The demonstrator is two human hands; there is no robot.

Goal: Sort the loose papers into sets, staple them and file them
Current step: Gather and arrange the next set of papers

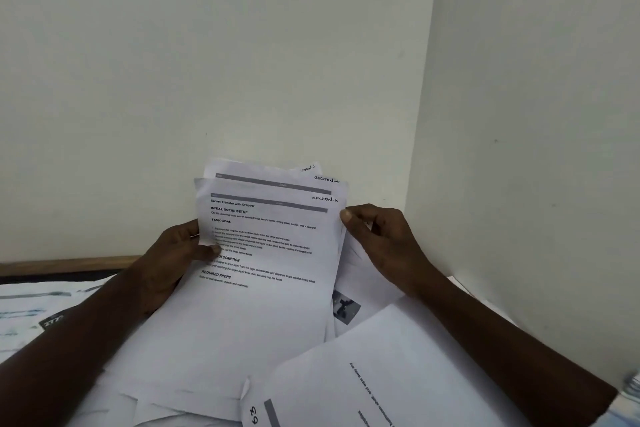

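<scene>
Fingers (pixel 346 215) pinched at both edges, we hold up the fanned papers (pixel 270 184): sorting well, in our judgement, means reading each handwritten section label and keeping like with like before squaring for staples. Our right hand (pixel 384 236) nips the right edge with curled fingers; our left hand (pixel 173 253) grips the left, thumb on the Section-3 sheet (pixel 266 288), above loose papers (pixel 398 350) strewn flat beneath our forearms

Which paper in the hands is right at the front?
The SECTION-3 sheet, headed Serum Transfer with Dropper. It lies over the others, so its text shows, while the SECTION-5 sheet only peeks out above it from behind.
</scene>
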